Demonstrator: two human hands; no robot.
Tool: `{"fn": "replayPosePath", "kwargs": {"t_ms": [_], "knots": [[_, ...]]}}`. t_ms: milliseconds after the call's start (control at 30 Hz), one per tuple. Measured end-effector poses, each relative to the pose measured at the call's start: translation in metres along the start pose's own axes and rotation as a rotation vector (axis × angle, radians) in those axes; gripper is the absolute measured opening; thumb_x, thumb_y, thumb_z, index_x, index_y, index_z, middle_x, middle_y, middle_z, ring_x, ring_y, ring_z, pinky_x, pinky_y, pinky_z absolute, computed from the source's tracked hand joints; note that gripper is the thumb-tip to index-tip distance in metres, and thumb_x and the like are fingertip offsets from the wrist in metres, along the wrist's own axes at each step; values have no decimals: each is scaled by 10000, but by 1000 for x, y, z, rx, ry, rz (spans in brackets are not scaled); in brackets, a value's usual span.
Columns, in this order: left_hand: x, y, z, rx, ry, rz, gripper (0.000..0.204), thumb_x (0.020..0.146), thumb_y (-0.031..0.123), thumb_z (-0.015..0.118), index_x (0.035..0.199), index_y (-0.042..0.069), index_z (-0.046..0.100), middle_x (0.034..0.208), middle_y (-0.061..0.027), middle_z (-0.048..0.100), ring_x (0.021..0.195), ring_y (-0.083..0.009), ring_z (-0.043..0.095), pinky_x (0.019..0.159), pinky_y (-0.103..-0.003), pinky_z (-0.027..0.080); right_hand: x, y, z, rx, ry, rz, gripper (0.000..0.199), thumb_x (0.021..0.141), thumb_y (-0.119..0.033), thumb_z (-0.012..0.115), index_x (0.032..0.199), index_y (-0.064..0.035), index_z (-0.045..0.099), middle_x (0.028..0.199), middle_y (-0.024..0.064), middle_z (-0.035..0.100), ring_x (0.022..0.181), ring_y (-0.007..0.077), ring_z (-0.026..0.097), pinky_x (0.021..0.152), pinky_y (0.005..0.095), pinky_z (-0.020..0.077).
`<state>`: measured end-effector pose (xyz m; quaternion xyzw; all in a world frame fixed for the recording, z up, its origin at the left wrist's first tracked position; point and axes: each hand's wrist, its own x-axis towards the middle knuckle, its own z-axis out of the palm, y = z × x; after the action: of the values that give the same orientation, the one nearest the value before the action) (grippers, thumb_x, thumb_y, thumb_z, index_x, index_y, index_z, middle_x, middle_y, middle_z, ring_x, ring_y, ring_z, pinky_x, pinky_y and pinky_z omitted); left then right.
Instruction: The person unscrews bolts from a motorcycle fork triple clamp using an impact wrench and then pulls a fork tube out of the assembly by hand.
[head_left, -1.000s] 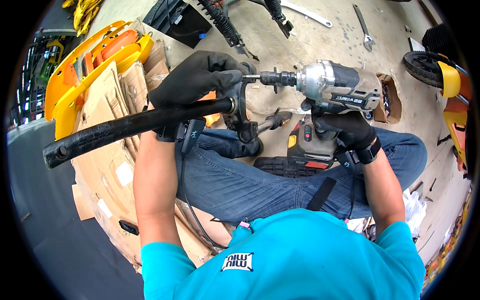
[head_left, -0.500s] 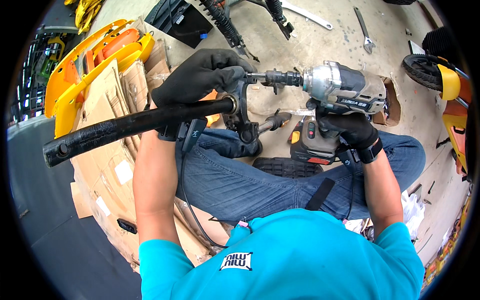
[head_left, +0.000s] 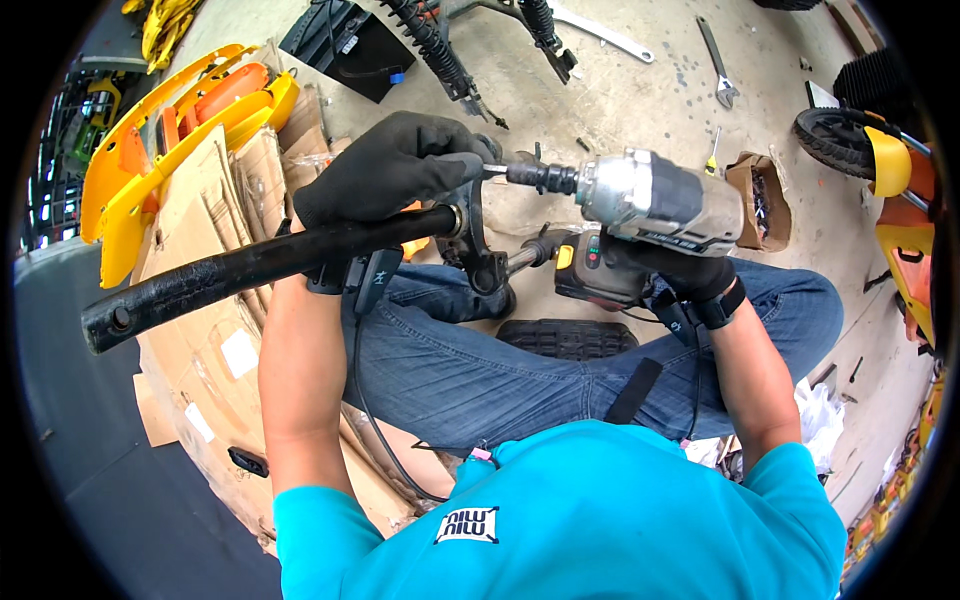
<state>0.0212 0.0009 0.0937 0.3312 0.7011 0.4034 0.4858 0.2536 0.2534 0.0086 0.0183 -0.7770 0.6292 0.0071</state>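
My left hand (head_left: 395, 168), in a black glove, is closed round the clamp end of a black steering stem (head_left: 215, 262), a long tube with a fork-like metal clamp plate. The tube lies across my left wrist and points to the left. In my gloved right hand (head_left: 685, 272) is the grip of a grey and black cordless impact wrench (head_left: 660, 200), its battery pack hanging below. The wrench's socket (head_left: 545, 177) points left at a bolt beside my left fingertips. Whether the socket is seated on the bolt I cannot tell.
Flattened cardboard (head_left: 215, 330) and yellow plastic panels (head_left: 130, 205) lie at my left. Ahead are a black battery box (head_left: 350, 45), shock absorbers (head_left: 430, 50) and an adjustable wrench (head_left: 718, 65). A small cardboard box (head_left: 745, 180) and a wheel (head_left: 835, 140) stand to the right.
My right hand and the impact wrench have shifted left and turned slightly, the battery pack swinging toward the clamp. My left hand still grips the steering stem. The small box shows more fully.
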Motion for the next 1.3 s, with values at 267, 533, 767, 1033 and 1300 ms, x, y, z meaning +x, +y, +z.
{"fn": "replayPosePath", "kwargs": {"t_ms": [267, 533, 767, 1033, 1300], "knots": [[-1, 4, -4, 174, 105, 86, 192, 966, 186, 594, 1031, 19, 661, 781, 12, 583, 698, -58, 535, 625, -224, 446, -16, 28, -14, 405, -4, 220, 431, 863, -151, 731, 1253, -41, 584, 1033, 62, 659, 946, 167, 633, 836, 334, 533], [-15, -15, -15, -70, 177, -3, 211, 974, 215, 601, 1043, 20, 642, 775, 12, 583, 679, -50, 527, 608, -201, 408, -5, -2, -30, 635, 238, 228, 429, 846, -66, 714, 1243, 5, 567, 935, 52, 639, 848, 144, 624, 764, 290, 522], [-9, -15, -11, -154, 181, 24, 191, 980, 188, 587, 1042, 12, 630, 738, 2, 564, 664, -69, 535, 631, -214, 438, 38, 60, -69, 324, 409, 163, 257, 872, -139, 750, 1100, -72, 653, 946, 5, 670, 832, 107, 631, 749, 261, 530], [-4, -8, -12, -189, 242, -24, 197, 976, 155, 585, 1067, -13, 633, 800, -36, 642, 704, -86, 608, 671, -230, 500, 123, 209, -124, -216, 626, 129, 647, 873, -418, 735, 1363, -43, 541, 1369, 107, 570, 1243, 237, 523, 1050, 348, 398], [-13, -6, -12, -238, 244, -94, 257, 977, 220, 588, 1102, 4, 652, 787, 18, 599, 712, -47, 548, 660, -203, 440, 121, 279, -106, -131, 723, 208, 626, 905, -429, 697, 1375, -50, 534, 1365, 122, 564, 1234, 247, 518, 1048, 353, 394]]}}
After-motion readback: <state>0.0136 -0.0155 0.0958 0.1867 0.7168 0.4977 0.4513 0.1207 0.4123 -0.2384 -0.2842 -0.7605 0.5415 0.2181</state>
